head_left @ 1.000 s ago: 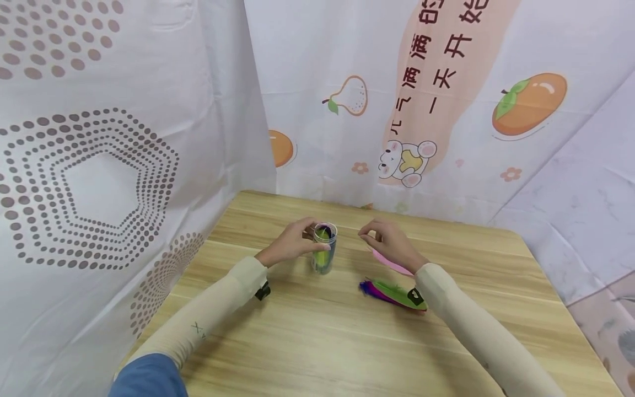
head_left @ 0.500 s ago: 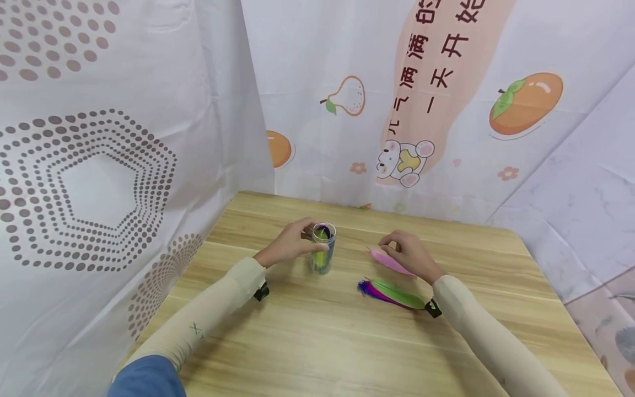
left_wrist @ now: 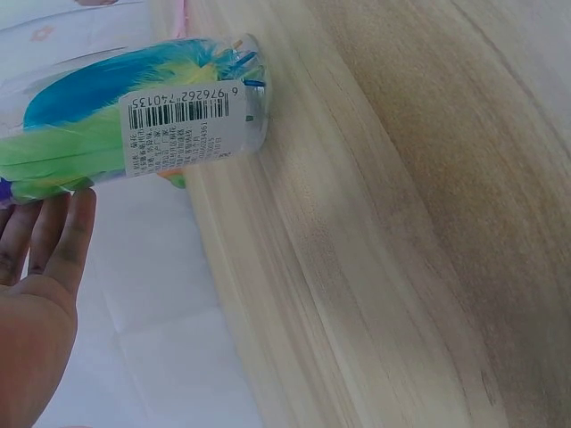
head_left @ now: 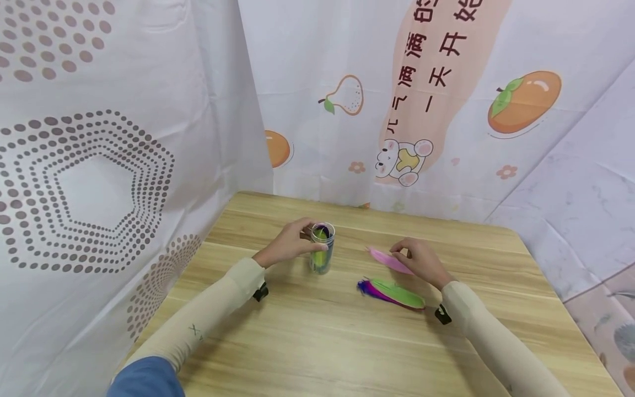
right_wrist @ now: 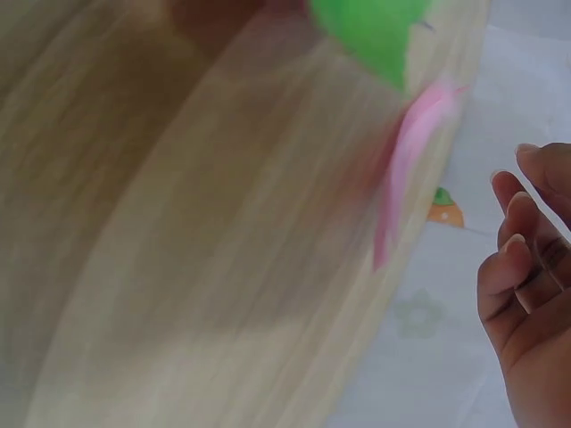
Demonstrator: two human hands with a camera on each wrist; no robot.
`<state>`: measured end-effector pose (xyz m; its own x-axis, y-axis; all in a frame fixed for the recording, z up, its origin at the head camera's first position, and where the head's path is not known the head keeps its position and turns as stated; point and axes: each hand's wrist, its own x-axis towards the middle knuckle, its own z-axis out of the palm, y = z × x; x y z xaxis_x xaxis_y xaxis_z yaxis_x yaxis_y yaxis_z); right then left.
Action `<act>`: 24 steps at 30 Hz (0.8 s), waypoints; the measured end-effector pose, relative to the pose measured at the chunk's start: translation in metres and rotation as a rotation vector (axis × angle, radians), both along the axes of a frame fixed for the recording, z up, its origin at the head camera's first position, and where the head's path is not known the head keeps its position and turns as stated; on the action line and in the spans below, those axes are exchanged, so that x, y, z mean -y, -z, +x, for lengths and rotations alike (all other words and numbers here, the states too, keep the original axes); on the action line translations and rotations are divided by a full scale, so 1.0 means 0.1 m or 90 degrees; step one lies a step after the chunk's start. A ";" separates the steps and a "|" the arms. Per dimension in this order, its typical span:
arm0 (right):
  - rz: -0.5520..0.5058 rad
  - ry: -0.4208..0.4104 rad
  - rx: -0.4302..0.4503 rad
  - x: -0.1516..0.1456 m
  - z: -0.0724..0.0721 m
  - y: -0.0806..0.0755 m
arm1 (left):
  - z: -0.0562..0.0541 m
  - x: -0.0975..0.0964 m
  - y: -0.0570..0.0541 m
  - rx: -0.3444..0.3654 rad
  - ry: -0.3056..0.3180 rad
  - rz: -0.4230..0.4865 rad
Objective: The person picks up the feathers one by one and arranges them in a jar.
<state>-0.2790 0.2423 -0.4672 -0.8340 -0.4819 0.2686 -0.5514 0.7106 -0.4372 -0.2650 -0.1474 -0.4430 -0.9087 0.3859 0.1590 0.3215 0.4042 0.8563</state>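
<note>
My left hand (head_left: 292, 242) grips a clear plastic jar (head_left: 320, 264) with feathers in it, thumb on the near side and fingers behind. In the left wrist view the jar (left_wrist: 192, 134) shows blue, green and yellow feathers through its wall and a white barcode label (left_wrist: 183, 129). Bent fingers of my right hand (head_left: 419, 260) hold nothing; the hand hovers over the right end of a pink feather (head_left: 389, 259). Nearer to me lie a green feather (head_left: 399, 293) and a magenta and blue one (head_left: 374, 291), overlapping on the table.
The wood-grain table (head_left: 307, 342) runs back to a white printed curtain (head_left: 307, 165). A dotted curtain (head_left: 99, 187) hangs along the left side.
My right hand has drawn away from beside the jar, moving right and a little nearer to me, uncovering the pink feather. My left hand stays on the jar.
</note>
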 end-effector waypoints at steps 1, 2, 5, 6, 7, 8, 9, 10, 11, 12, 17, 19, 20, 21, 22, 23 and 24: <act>0.000 0.003 0.002 -0.02 0.00 0.01 | 0.00 0.00 0.00 -0.001 -0.001 -0.001; 0.000 0.006 0.006 -0.03 0.00 0.03 | 0.00 0.00 0.00 -0.002 -0.001 -0.002; 0.002 0.014 0.017 -0.07 0.01 0.06 | -0.01 0.00 -0.01 -0.004 0.000 -0.005; 0.003 0.016 0.022 -0.09 0.01 0.07 | -0.01 0.00 -0.01 -0.004 0.001 -0.005; 0.004 0.019 0.026 -0.10 0.01 0.08 | -0.01 0.00 -0.01 -0.004 0.003 -0.005; 0.007 0.021 0.031 -0.11 0.01 0.09 | -0.01 0.00 0.00 -0.003 0.003 -0.004; 0.009 0.023 0.035 -0.13 0.02 0.10 | -0.01 0.00 -0.01 -0.003 0.004 -0.003; 0.012 0.025 0.039 -0.14 0.02 0.10 | -0.01 0.00 -0.01 -0.002 0.006 -0.002; 0.013 0.026 0.044 -0.15 0.02 0.11 | -0.01 0.00 -0.01 -0.002 0.007 -0.001; 0.014 0.027 0.048 -0.16 0.02 0.11 | 0.00 0.00 -0.01 -0.003 0.008 0.000; 0.020 0.027 0.066 -0.20 0.04 0.13 | 0.00 0.00 0.00 -0.006 0.007 -0.002; 0.020 0.027 0.068 -0.22 0.04 0.14 | 0.00 0.00 0.00 -0.006 0.004 -0.003; 0.020 0.027 0.067 -0.23 0.05 0.14 | 0.00 0.00 0.00 -0.007 0.003 -0.004; 0.019 0.028 0.067 -0.24 0.05 0.14 | -0.01 -0.01 0.00 -0.007 0.002 -0.004; 0.018 0.029 0.068 -0.25 0.06 0.14 | -0.01 -0.01 0.00 -0.007 0.001 -0.004; 0.019 0.028 0.066 -0.26 0.06 0.15 | -0.01 -0.01 0.00 -0.008 0.001 -0.005; 0.020 0.028 0.066 -0.27 0.07 0.15 | -0.01 -0.01 0.00 -0.009 0.001 -0.006</act>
<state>-0.2720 0.2690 -0.4818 -0.8773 -0.4505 0.1656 -0.4721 0.7476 -0.4672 -0.2657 -0.1466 -0.4432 -0.9057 0.3894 0.1678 0.3339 0.4111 0.8482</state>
